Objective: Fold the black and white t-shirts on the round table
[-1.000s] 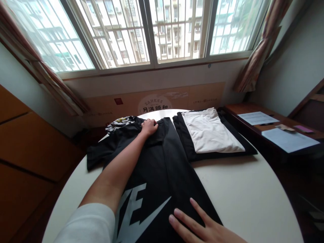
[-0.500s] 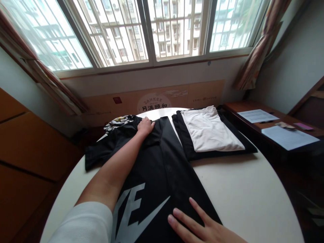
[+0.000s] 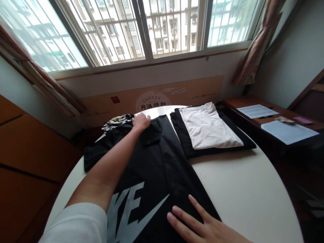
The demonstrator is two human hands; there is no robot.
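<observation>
A black shirt [image 3: 149, 162] with large grey letters and a swoosh lies spread on the white round table [image 3: 243, 189], its right side folded inward. My left hand [image 3: 141, 121] is at the shirt's far end, near the collar; its fingers point away and their tips are partly hidden, so its grip is unclear. At the bottom, my right hand [image 3: 197, 219] rests on the shirt's right part with its fingers spread flat.
Folded dark clothes [image 3: 220, 152] with a white folded garment [image 3: 207, 128] on top lie at the back right. A patterned cloth [image 3: 116, 123] is behind the shirt. A wooden desk [image 3: 227, 101] with papers [image 3: 288, 132] stands at right.
My left hand has moved slightly left along the shirt's far end. My right hand stays almost where it was. The view has shifted a little.
</observation>
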